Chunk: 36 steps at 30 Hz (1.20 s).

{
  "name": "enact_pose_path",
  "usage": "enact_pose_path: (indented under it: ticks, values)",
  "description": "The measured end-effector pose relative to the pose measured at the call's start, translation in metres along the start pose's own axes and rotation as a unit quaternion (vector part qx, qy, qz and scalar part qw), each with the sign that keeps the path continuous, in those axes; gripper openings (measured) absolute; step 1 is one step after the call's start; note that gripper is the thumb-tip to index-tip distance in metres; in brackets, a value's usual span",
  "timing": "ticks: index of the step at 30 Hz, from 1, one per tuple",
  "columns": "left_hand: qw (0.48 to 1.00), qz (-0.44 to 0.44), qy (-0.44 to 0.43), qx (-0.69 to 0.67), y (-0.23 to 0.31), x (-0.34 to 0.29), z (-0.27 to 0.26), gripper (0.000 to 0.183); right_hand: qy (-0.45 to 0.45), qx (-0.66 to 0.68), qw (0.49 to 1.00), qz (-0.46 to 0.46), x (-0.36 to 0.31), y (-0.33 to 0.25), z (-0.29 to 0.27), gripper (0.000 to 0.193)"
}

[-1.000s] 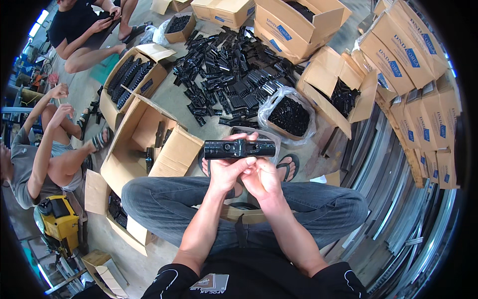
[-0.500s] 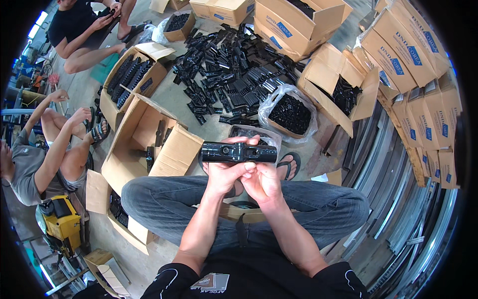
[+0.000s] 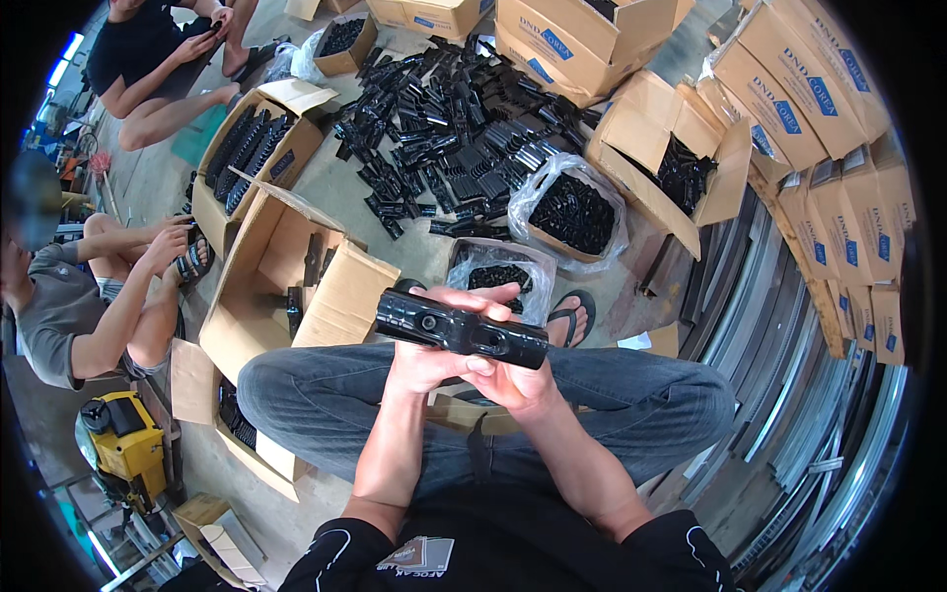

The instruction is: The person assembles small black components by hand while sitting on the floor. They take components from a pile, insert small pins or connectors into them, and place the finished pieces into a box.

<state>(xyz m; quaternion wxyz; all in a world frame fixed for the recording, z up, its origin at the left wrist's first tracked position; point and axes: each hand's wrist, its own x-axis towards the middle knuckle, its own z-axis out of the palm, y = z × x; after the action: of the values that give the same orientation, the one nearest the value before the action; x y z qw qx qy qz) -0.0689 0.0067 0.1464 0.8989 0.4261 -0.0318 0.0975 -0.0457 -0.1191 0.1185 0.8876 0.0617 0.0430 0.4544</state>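
A glossy black tube fitting (image 3: 462,329) with round holes in its side is held in front of me, above my lap. Its left end sits higher than its right. My left hand (image 3: 416,367) grips it from below and behind, with fingertips showing over the far side. My right hand (image 3: 525,383) closes round its underside toward the right end, both thumbs near its middle. Just beyond is a small bag-lined box (image 3: 541,259) of small black parts. A large heap of similar black fittings (image 3: 444,138) lies on the floor farther off.
At my left stand an open carton (image 3: 247,286) with a few black parts and another carton (image 3: 222,163) filled with rows. A bag-lined box (image 3: 572,217) and an open carton (image 3: 681,178) are at the right, near long metal profiles (image 3: 750,395). Two people sit at the left.
The fitting has tilted, its right end dropping and its left end swinging further left. My hands have shifted slightly with it. The nearer person at the left has lowered and joined their hands.
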Motion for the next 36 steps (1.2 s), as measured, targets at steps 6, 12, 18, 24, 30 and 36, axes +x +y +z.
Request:
enact_pose_path:
  ticks: [6, 12, 18, 24, 30, 36]
  values:
    - [0.997, 0.03, -0.068, 0.017, 0.005, 0.003, -0.003, 0.058, -0.018, 0.021, 0.999, 0.017, -0.005, 0.003, -0.007, 0.022]
    - [0.995, 0.027, -0.095, 0.004, 0.007, 0.002, -0.003, 0.063, 0.02, 0.034, 0.999, 0.02, -0.006, 0.014, 0.003, 0.02]
    - [0.994, 0.024, -0.105, -0.03, 0.008, 0.003, -0.005, 0.063, -0.022, 0.098, 0.993, 0.066, -0.005, 0.013, 0.01, 0.02]
    - [0.995, 0.014, -0.092, -0.031, 0.006, 0.001, -0.004, 0.062, -0.008, 0.072, 0.995, 0.067, -0.008, 0.01, 0.004, 0.021]
    - [0.994, 0.013, -0.102, -0.039, 0.008, 0.003, -0.006, 0.062, -0.03, 0.061, 0.995, 0.071, -0.01, 0.012, 0.004, 0.022]
    - [0.993, 0.013, -0.096, -0.066, 0.009, 0.002, -0.006, 0.062, -0.021, 0.063, 0.995, 0.072, -0.009, 0.014, 0.012, 0.022]
